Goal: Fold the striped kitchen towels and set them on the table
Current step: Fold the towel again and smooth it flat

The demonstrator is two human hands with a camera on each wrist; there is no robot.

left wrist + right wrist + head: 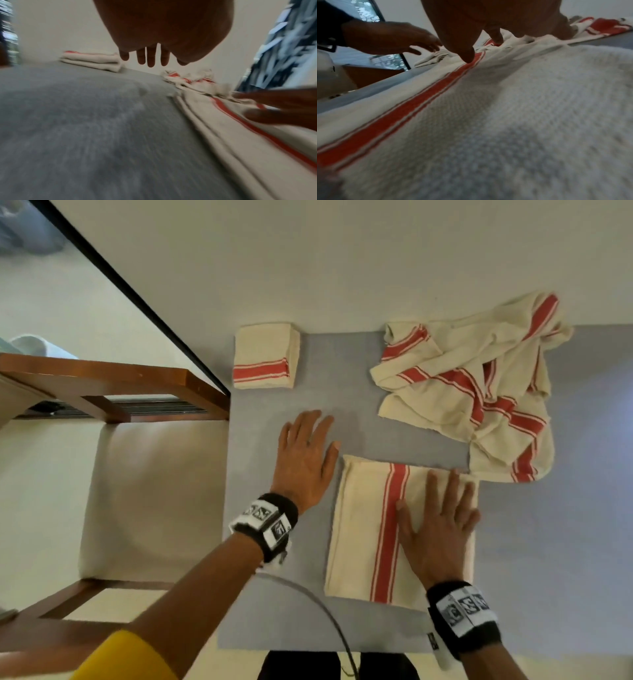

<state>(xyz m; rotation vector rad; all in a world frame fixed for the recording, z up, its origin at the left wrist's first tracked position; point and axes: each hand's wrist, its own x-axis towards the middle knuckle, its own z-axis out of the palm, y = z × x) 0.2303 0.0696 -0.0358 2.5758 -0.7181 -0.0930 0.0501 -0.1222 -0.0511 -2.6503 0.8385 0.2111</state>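
Half-folded towel: woven cotton-like cloth, cream, red stripes, coarse waffle-like texture in right wrist view. Folded towel, crumpled towels: same matt cloth. Table mat: grey, matt, felt-like. Chair frame: brown wood, slight sheen. Wristbands: black fabric.

Bare grey mat lies open between the folded towel and the crumpled towels.

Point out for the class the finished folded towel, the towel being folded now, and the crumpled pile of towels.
Finished folded towel (265,356), head view, on its cream top face.
Half-folded towel (363,529), head view, on the cream panel left of the red stripe.
Crumpled towel pile (459,350), head view, on a cream fold near its middle.
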